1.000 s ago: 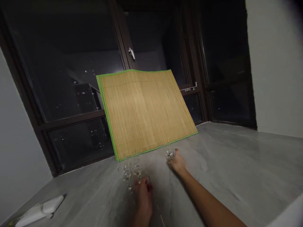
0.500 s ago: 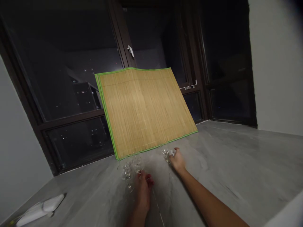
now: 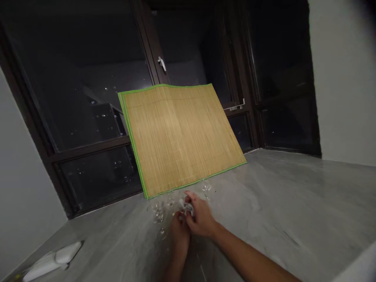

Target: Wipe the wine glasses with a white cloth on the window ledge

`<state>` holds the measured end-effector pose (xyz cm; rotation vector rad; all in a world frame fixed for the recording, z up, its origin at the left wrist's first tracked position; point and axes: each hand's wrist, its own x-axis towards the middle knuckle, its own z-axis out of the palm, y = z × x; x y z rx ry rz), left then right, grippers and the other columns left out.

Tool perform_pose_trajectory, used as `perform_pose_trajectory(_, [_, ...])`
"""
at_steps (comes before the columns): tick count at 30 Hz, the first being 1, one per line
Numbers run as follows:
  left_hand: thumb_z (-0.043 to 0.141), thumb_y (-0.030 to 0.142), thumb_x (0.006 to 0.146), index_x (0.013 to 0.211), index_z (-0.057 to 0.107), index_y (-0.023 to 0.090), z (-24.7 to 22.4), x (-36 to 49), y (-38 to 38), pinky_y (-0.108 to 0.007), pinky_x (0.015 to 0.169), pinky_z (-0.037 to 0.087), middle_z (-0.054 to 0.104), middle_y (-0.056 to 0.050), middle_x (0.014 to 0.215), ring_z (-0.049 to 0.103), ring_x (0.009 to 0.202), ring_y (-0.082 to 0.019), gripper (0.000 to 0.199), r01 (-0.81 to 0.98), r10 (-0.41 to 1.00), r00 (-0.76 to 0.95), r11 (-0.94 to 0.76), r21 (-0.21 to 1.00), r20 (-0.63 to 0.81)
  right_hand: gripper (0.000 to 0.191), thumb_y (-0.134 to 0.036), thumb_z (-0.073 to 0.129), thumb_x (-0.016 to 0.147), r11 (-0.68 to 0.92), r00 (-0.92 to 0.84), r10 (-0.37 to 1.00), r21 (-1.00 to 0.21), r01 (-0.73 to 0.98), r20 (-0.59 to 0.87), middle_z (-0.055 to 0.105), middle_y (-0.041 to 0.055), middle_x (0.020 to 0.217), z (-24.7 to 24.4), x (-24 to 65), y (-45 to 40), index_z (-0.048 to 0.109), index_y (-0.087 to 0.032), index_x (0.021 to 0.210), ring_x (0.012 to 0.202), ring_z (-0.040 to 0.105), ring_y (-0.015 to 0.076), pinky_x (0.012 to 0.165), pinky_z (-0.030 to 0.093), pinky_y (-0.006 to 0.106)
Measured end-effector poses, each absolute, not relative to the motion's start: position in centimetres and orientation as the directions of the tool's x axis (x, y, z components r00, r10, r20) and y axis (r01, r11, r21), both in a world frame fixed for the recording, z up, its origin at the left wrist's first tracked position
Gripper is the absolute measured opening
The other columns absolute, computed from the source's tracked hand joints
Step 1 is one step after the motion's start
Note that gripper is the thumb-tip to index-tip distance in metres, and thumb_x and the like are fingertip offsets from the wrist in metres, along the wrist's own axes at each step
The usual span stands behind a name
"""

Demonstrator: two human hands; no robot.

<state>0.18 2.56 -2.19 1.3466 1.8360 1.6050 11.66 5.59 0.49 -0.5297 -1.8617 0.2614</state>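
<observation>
Above the grey stone surface, my right hand (image 3: 201,215) has its fingers curled round a crumpled white tissue (image 3: 187,206). Right against it, on the left, is my left hand (image 3: 179,231), its fingers closed near the tissue; what they hold is hidden. Clear stemmed glasses (image 3: 158,216) stand just left of my hands, and another clear glass (image 3: 170,200) is behind my left fingers. One more stemmed glass (image 3: 206,187) stands apart, beyond my right hand, near the mat's lower edge.
A bamboo mat (image 3: 182,133) with green edging leans against the dark window behind the glasses. At the lower left lies a white wrapped bundle (image 3: 54,260). The grey stone surface (image 3: 279,203) meets walls on both sides.
My right hand has moved left with the white tissue, away from the single glass, and now meets my left hand. A red patch by my left fingers no longer shows.
</observation>
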Motion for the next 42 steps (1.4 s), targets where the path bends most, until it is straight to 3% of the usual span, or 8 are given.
perform_pose_trajectory(4, [0.044, 0.038, 0.088, 0.084, 0.061, 0.019, -1.8, -0.5, 2.2, -0.027, 0.060, 0.035, 0.072, -0.007, 0.078, 0.066, 0.072, -0.021, 0.025, 0.677, 0.840, -0.401, 0.004, 0.736, 0.365, 0.063, -0.014, 0.052, 0.074, 0.833, -0.315, 0.523, -0.397, 0.384, 0.792, 0.061, 0.0093, 0.103, 1.0, 11.7, 5.4, 0.042, -0.016, 0.136, 0.091, 0.056, 0.0226, 0.081, 0.046, 0.035])
perform_pose_trajectory(9, [0.041, 0.036, 0.092, 0.083, 0.063, 0.019, -1.8, -0.3, 1.9, -0.028, 0.060, 0.031, 0.072, -0.010, 0.079, 0.066, 0.075, -0.024, 0.029, 0.798, 0.878, -0.346, 0.091, 0.595, 0.330, 0.052, -0.011, 0.049, 0.079, 0.819, -0.351, 0.510, -0.318, 0.479, 0.786, 0.064, 0.0089, 0.102, 1.8, 12.1, 6.0, 0.050, -0.019, 0.131, 0.095, 0.056, 0.0235, 0.081, 0.046, 0.034])
perform_pose_trajectory(14, [0.043, 0.039, 0.093, 0.079, 0.064, 0.019, -2.0, -0.4, 2.0, -0.028, 0.060, 0.029, 0.071, -0.010, 0.077, 0.066, 0.074, -0.024, 0.032, 0.823, 0.880, -0.324, 0.080, 0.563, 0.348, 0.045, -0.012, 0.045, 0.084, 0.785, -0.148, 0.504, -0.380, 0.489, 0.851, 0.064, 0.0116, 0.113, 1.6, 12.9, 7.7, 0.051, -0.018, 0.129, 0.105, 0.056, 0.0247, 0.091, 0.046, 0.038])
perform_pose_trajectory(18, [0.044, 0.040, 0.093, 0.089, 0.065, 0.019, -2.4, -0.6, 2.2, -0.028, 0.061, 0.029, 0.071, -0.008, 0.078, 0.065, 0.074, -0.023, 0.031, 0.819, 0.884, -0.297, 0.042, 0.572, 0.361, 0.046, -0.017, 0.047, 0.086, 0.740, 0.042, 0.546, -0.505, 0.443, 0.837, 0.064, 0.0106, 0.113, 1.3, 13.7, 8.8, 0.048, -0.017, 0.131, 0.103, 0.059, 0.0239, 0.090, 0.047, 0.037])
perform_pose_trajectory(24, [0.045, 0.032, 0.092, 0.100, 0.063, 0.018, -3.2, -1.2, 2.8, -0.027, 0.066, 0.035, 0.072, -0.008, 0.085, 0.066, 0.079, -0.022, 0.024, 0.782, 0.890, -0.316, 0.049, 0.621, 0.328, 0.048, -0.018, 0.054, 0.081, 0.666, -0.191, 0.723, -0.596, 0.449, 0.664, 0.072, 0.0053, 0.095, 1.0, 13.7, 8.8, 0.054, -0.019, 0.128, 0.086, 0.066, 0.0223, 0.078, 0.045, 0.031])
perform_pose_trajectory(31, [0.043, 0.027, 0.093, 0.109, 0.059, 0.016, -3.3, -1.1, 2.6, -0.027, 0.071, 0.039, 0.072, -0.009, 0.092, 0.065, 0.085, -0.021, 0.025, 0.774, 0.902, -0.293, 0.029, 0.632, 0.318, 0.041, -0.018, 0.043, 0.083, 0.615, -0.214, 0.788, -0.719, 0.324, 0.578, 0.067, -0.0007, 0.075, 0.0, 13.7, 10.1, 0.061, -0.022, 0.120, 0.070, 0.060, 0.0170, 0.069, 0.043, 0.026])
perform_pose_trajectory(39, [0.045, 0.031, 0.092, 0.106, 0.063, 0.015, -2.6, -0.7, 2.3, -0.028, 0.072, 0.040, 0.072, -0.009, 0.088, 0.066, 0.081, -0.022, 0.028, 0.738, 0.895, -0.314, 0.019, 0.674, 0.318, 0.069, -0.009, 0.047, 0.074, 0.709, -0.126, 0.704, -0.681, 0.182, 0.699, 0.060, 0.0065, 0.119, -1.1, 13.1, 10.5, 0.037, -0.021, 0.141, 0.095, 0.058, 0.0177, 0.089, 0.045, 0.031])
perform_pose_trajectory(42, [0.046, 0.032, 0.091, 0.107, 0.063, 0.015, -2.6, -0.7, 2.3, -0.028, 0.071, 0.041, 0.072, -0.009, 0.088, 0.066, 0.081, -0.021, 0.029, 0.719, 0.888, -0.319, -0.001, 0.695, 0.331, 0.064, -0.009, 0.047, 0.077, 0.741, -0.151, 0.672, -0.653, 0.159, 0.725, 0.062, 0.0057, 0.118, -0.9, 13.1, 10.5, 0.040, -0.022, 0.139, 0.103, 0.058, 0.0185, 0.095, 0.044, 0.033])
